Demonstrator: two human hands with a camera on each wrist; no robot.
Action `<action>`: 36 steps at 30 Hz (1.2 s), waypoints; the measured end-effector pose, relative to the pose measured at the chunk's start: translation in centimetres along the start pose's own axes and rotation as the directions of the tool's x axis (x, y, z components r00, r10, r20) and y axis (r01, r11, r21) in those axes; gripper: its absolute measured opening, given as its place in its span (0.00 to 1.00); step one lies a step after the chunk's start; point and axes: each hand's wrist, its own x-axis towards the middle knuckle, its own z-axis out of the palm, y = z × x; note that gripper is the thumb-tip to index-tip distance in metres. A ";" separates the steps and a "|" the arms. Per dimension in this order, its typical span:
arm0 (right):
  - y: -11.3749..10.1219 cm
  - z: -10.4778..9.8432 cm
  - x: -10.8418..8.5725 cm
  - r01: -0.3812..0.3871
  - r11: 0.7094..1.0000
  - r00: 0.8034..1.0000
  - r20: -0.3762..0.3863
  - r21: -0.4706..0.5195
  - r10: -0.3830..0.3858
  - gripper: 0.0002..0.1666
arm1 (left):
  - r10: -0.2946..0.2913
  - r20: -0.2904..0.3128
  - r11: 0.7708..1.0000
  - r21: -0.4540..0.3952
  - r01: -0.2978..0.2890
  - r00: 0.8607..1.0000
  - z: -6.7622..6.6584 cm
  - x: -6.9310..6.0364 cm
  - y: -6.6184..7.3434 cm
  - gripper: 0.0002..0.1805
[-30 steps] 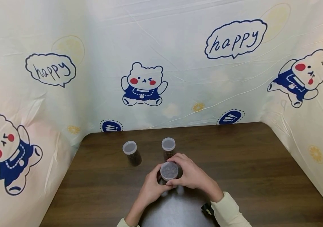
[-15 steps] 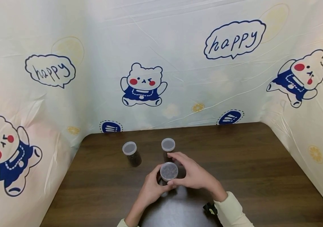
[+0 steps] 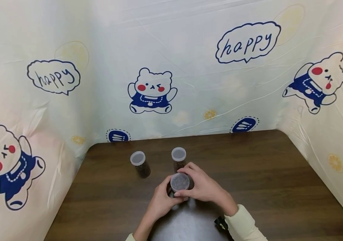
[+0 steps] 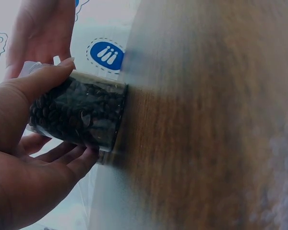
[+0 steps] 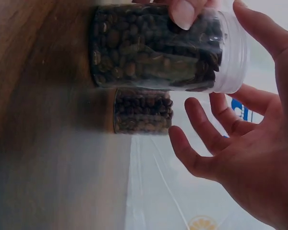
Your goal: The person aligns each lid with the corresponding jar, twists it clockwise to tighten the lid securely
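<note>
A clear plastic jar of dark coffee beans (image 5: 153, 52) stands upright on the table in front of me. My left hand (image 3: 160, 199) grips its body, thumb on one side and fingers on the other, as the left wrist view shows. On top sits a translucent lid (image 3: 179, 182). My right hand (image 3: 207, 189) holds this lid at its rim between thumb and forefinger, while its other fingers spread loosely beside the jar in the right wrist view. Directly behind is a second lidded jar of beans (image 3: 179, 164), partly hidden by the right hand.
A third lidded jar (image 3: 143, 169) of dark contents stands further left on the brown wooden table (image 3: 264, 180). A pale printed curtain (image 3: 201, 83) encloses the back and both sides. Something small and black (image 3: 221, 222) is at the right cuff.
Half a second ago the right fingers were spread off the lid's far side; now they have closed in on its rim again. The left hand and the jars have stayed in place.
</note>
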 end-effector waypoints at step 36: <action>0.4 0.2 -0.1 0.028 1.000 0.999 0.026 -0.003 -0.028 0.41 | 0.010 -0.023 1.000 0.008 -0.010 1.000 0.3 0.2 -0.2 0.39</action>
